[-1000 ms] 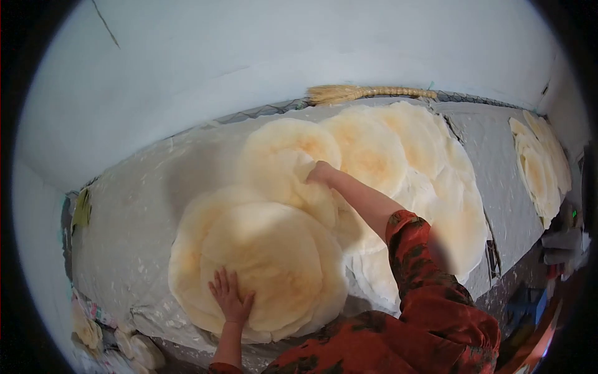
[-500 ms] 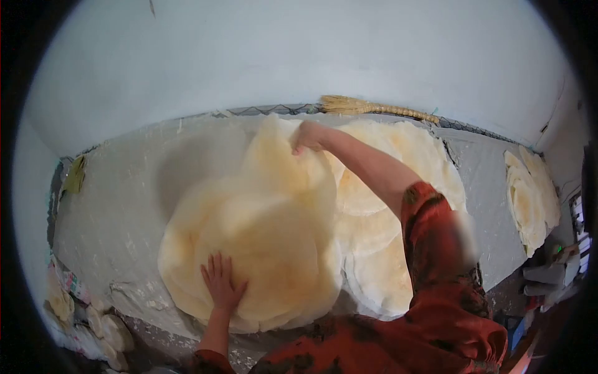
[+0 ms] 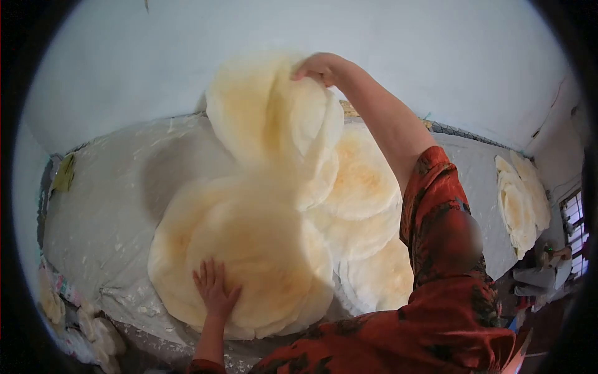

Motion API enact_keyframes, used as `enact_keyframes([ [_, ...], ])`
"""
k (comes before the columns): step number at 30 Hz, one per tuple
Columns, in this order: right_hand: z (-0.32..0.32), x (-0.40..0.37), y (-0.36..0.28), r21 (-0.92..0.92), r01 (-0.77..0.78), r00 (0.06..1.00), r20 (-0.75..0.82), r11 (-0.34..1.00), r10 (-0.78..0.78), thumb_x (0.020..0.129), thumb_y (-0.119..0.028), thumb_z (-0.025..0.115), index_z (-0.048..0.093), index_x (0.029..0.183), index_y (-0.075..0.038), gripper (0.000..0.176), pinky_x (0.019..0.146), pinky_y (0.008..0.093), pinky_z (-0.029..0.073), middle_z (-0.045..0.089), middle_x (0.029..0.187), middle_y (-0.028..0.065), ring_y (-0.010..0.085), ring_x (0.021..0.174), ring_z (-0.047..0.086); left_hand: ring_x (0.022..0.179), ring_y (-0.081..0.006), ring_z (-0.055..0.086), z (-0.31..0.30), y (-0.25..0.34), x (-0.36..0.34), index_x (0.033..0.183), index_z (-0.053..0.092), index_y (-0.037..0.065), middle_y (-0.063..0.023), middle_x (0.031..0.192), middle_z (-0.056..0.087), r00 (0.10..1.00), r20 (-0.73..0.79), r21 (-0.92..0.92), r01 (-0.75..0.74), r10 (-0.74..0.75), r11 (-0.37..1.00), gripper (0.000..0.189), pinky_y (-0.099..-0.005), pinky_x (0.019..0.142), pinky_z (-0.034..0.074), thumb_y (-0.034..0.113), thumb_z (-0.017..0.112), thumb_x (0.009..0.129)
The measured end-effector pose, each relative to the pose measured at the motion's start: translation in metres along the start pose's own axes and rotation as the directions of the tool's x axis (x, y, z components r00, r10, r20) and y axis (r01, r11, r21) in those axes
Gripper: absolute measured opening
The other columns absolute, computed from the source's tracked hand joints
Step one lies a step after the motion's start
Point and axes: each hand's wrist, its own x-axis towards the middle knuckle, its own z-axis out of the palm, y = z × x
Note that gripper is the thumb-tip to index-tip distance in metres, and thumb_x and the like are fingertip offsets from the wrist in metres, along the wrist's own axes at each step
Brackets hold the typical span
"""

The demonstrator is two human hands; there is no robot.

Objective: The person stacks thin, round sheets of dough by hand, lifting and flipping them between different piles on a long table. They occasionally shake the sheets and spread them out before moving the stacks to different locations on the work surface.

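Observation:
My left hand (image 3: 216, 290) lies with fingers spread on a stack of large, thin, round flatbreads (image 3: 255, 262). Up near the wall, my right hand (image 3: 320, 67) is closed on the edge of a flatbread (image 3: 243, 112), which hangs from it, folded and blurred by motion. Its lower end hangs over the back of the stack; whether it touches cannot be seen. Just right of the stack, more flatbreads (image 3: 364, 181) overlap on the grey cloth, some partly hidden behind my right arm.
The grey cloth (image 3: 93, 212) covers a broad surface against the pale wall (image 3: 156, 56). Part of a straw broom (image 3: 349, 110) shows behind the flatbreads. More flatbreads (image 3: 516, 202) lie at far right, near a person (image 3: 551, 274). Round pieces (image 3: 99, 336) sit at lower left.
My right hand has risen toward the wall, lifting the flatbread higher off the stack. My left hand stays flat on the stack. The view has shifted slightly.

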Motion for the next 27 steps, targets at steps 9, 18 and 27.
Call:
enact_keyframes([
  [9,0.004,0.035,0.308,0.605,-0.481,0.763,-0.068,0.634,0.643,0.077,-0.015,0.065,0.056,0.099,-0.009,0.025,0.069,0.0476,0.052,0.061,0.091,0.0105,0.0266,0.082,0.062,0.132,-0.0365,0.024,0.001,0.0,0.005,0.129,0.045,0.01,-0.0167,0.14,0.034,1.0,0.017,0.008,0.0,0.0,1.0,0.071,-0.0555,0.107,0.008,0.047,0.062,0.071],
  [18,0.069,-0.007,0.281,-0.436,-0.372,0.523,-0.828,0.819,-0.203,0.069,-0.04,0.071,0.047,0.117,-0.005,0.064,0.088,0.0483,0.039,0.049,0.116,0.0161,0.0315,0.109,0.046,0.132,-0.0377,0.022,0.002,-0.002,0.006,0.13,0.043,0.009,-0.0167,0.14,0.032,0.999,0.034,0.007,0.0,0.0,1.0,0.073,-0.0565,0.107,0.007,0.052,0.059,0.072],
  [27,0.149,0.014,0.311,-0.865,0.227,0.876,-0.02,0.448,-0.482,0.076,-0.036,0.057,0.053,0.112,-0.002,0.049,0.088,0.0491,0.04,0.047,0.124,0.015,0.0299,0.118,0.042,0.132,-0.037,0.023,0.003,-0.006,0.001,0.129,0.044,0.01,-0.0158,0.14,0.033,0.999,0.037,-0.012,0.006,-0.006,1.0,0.072,-0.0569,0.107,0.007,0.053,0.057,0.073],
])
